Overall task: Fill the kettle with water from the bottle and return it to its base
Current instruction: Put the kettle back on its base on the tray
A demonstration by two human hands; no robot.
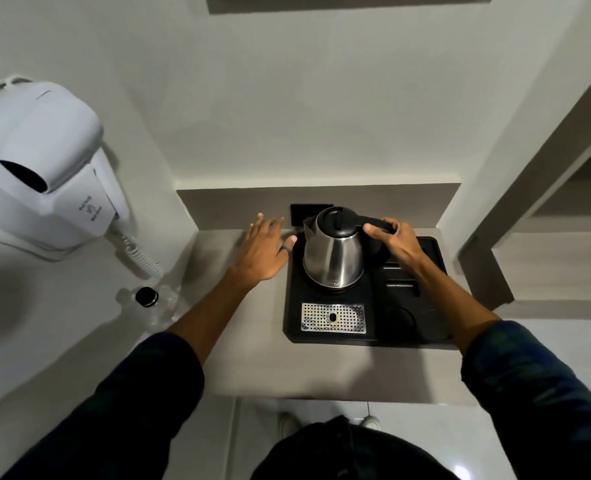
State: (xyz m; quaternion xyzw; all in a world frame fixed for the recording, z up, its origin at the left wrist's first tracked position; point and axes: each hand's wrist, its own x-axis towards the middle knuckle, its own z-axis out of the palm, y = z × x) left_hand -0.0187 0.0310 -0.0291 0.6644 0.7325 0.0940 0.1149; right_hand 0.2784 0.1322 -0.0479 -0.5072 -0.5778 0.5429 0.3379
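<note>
A steel kettle (334, 258) with a black lid stands upright on its base on the black tray (366, 336). My right hand (396, 242) is wrapped around the kettle's black handle on its right side. Left of the kettle, my left hand (264, 252) hovers flat with fingers spread, holding nothing. A clear water bottle (147, 301) with a black cap stands at the counter's left edge, below my left forearm. The base itself is mostly hidden under the kettle.
The tray carries a perforated metal drip grate (333, 317) and cup recesses at its front right. A white wall-mounted hair dryer (41, 168) with a coiled cord hangs at the left. A black wall socket (310, 213) sits behind the kettle. The grey counter (249, 362) ends near my body.
</note>
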